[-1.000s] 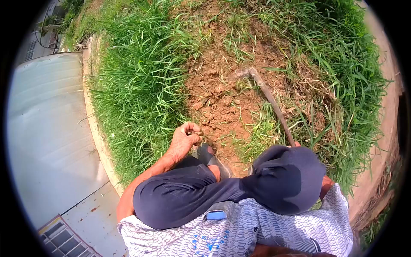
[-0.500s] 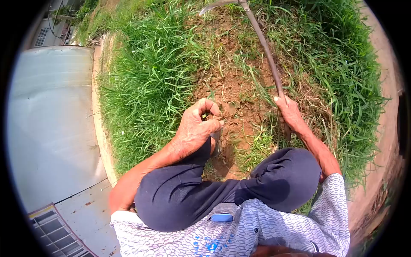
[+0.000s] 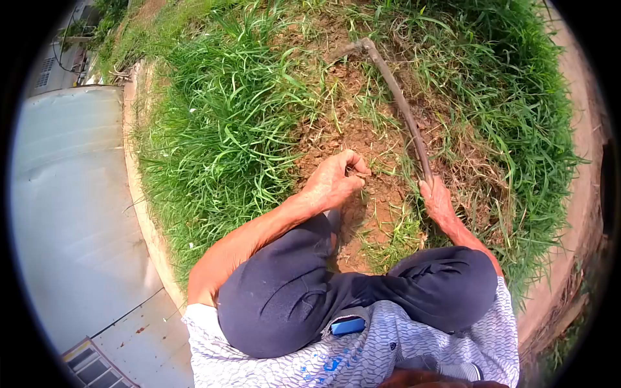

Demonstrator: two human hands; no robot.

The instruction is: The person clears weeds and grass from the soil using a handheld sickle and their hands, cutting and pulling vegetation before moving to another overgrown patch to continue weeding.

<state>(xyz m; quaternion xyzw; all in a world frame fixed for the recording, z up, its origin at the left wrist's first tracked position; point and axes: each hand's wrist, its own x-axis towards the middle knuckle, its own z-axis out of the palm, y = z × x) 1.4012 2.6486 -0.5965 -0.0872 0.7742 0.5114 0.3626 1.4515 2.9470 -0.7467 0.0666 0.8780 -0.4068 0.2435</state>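
Observation:
My right hand [image 3: 438,200] is wrapped around the lower end of a sickle's wooden handle [image 3: 402,103]. The sickle's curved blade [image 3: 348,50] lies low over the ground at the far end, pointing left and partly blending with the soil. Above the bare brown soil [image 3: 333,141], my left hand [image 3: 335,183] is closed in a pinch, thumb against the fingers. Whatever sits between those fingertips is too small to make out. Cut, flattened grass [image 3: 466,168] lies beside the right hand.
Tall green grass [image 3: 223,136] stands on the left, with more grass [image 3: 517,97] on the right. A concrete edge [image 3: 139,187] and a grey sheet surface [image 3: 71,187] border the left side. My bent knees [image 3: 275,294] frame the soil. A dirt path [image 3: 579,149] runs along the right.
My left hand has moved right over the soil, still pinched. The right hand has shifted down with the sickle, whose blade now shows lower in view.

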